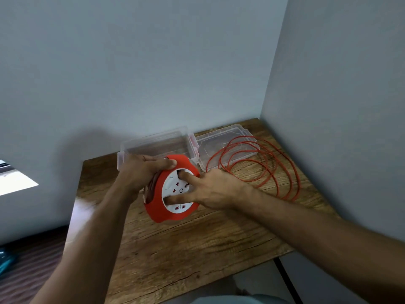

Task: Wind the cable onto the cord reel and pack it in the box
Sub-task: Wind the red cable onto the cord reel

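A round red cord reel (pixel 157 207) with a white socket face is held tilted above the wooden table (pixel 197 242). My left hand (pixel 140 172) grips its upper rim from the left. My right hand (pixel 214 189) lies on the white face, two fingers spread and pressed into it. Loose orange cable (pixel 271 170) lies in several wide loops on the table to the right, partly over the lid. Some cable shows wound in the reel's side groove. A clear plastic box (pixel 153 145) stands open behind the reel.
The clear lid (pixel 228 139) lies flat beside the box, under part of the cable loops. The table sits in a corner: grey walls at the back and right. Its left and near edges drop to a dark floor.
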Action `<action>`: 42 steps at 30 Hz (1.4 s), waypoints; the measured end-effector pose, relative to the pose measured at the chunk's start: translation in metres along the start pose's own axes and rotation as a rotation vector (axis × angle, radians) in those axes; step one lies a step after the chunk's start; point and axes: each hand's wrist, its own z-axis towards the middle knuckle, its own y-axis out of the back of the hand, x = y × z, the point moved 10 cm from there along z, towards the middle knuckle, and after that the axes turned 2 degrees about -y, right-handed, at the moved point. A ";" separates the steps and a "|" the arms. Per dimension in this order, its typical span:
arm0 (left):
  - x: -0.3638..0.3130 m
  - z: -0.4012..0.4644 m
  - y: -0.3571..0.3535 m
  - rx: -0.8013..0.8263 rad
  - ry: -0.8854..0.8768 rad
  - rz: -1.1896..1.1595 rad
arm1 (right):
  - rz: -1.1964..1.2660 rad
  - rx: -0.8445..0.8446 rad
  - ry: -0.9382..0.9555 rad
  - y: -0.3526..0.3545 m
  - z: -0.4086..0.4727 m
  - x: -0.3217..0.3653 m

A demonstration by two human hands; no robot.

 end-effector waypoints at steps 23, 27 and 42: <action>0.020 -0.014 0.000 -0.237 -0.022 -0.156 | 0.243 -0.191 -0.722 0.000 -0.034 -0.045; 0.019 -0.009 -0.003 -0.117 0.023 -0.141 | 0.079 -0.108 -0.138 0.003 -0.020 -0.010; -0.010 -0.006 0.007 -0.078 -0.033 -0.173 | 0.016 -0.134 -0.179 0.016 0.003 -0.016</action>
